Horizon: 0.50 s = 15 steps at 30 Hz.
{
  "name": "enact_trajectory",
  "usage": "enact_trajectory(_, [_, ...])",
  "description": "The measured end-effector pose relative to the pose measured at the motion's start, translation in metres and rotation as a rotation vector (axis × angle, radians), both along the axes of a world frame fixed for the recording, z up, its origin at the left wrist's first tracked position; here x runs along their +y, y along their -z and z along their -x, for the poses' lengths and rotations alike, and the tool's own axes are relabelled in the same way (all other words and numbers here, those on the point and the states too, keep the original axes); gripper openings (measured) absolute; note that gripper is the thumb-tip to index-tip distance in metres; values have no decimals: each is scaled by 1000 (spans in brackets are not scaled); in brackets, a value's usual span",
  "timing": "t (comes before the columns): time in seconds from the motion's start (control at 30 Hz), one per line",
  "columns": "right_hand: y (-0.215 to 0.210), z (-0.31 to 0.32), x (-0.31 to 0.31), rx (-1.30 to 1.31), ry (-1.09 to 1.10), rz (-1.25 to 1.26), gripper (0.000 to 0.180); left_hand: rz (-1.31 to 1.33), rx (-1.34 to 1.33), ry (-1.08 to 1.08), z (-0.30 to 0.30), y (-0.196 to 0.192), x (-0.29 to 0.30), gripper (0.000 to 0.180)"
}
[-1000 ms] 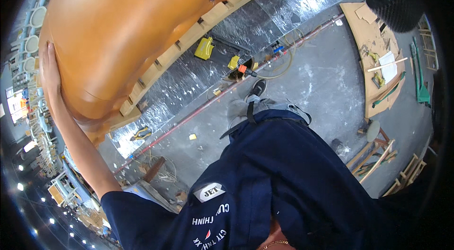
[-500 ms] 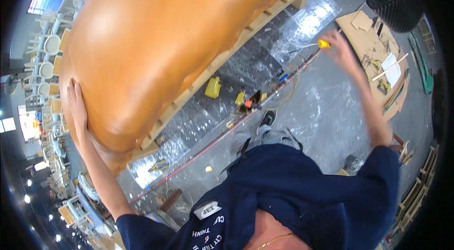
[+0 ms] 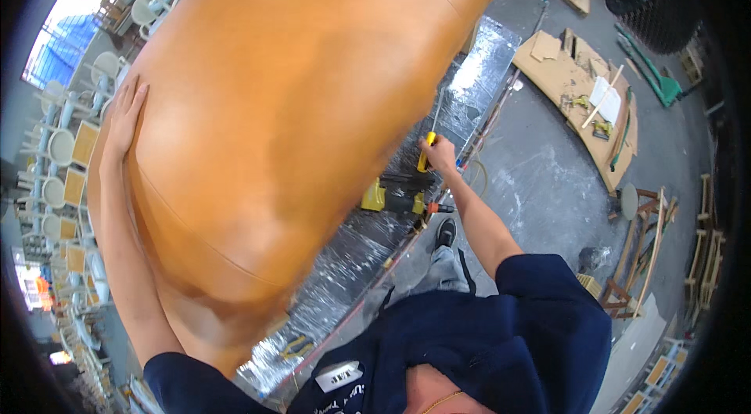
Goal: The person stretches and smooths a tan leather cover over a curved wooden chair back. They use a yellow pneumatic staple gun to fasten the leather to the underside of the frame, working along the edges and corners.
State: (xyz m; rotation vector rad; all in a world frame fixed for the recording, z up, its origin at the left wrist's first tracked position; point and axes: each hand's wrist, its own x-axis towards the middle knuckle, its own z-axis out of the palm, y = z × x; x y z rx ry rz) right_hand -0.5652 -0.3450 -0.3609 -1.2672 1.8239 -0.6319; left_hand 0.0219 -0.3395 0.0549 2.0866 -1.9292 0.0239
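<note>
A big tan leather-covered cushioned piece [image 3: 313, 62] fills the upper left, its seams curving across the surface. My left hand [image 3: 125, 118] lies flat on its left side, fingers stretched out. Beside the right edge of the leather, my right hand [image 3: 440, 156] is closed around the yellow handle of a screwdriver [image 3: 426, 152], whose thin metal shaft points away from me. A yellow-and-black power tool [image 3: 397, 199] with an orange end lies on the plastic-wrapped tabletop [image 3: 344, 269], just nearer to me than the right hand. The leather hides part of that top.
Yellow-handled pliers [image 3: 297, 347] lie near the table's near end. To the right, a cardboard-coloured board [image 3: 547, 62] carries scraps and small tools. A round-topped stool [image 3: 628, 201] and wooden frames stand beyond. Many pale chairs [image 3: 61, 146] are stacked along the left.
My right hand has come inward from the far right to the leather's edge with the screwdriver. The leather piece has shifted nearer and lower in view. My left hand stays on it.
</note>
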Motion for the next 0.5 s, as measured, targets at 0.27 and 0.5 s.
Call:
enact_trajectory(0.27, [-9, 3, 12, -120, 340, 192, 53, 28, 285, 342, -49, 21, -50, 74])
enact_trajectory(0.5, [-219, -30, 21, -868, 457, 319, 53, 85, 222, 279, -49, 13, -48, 73])
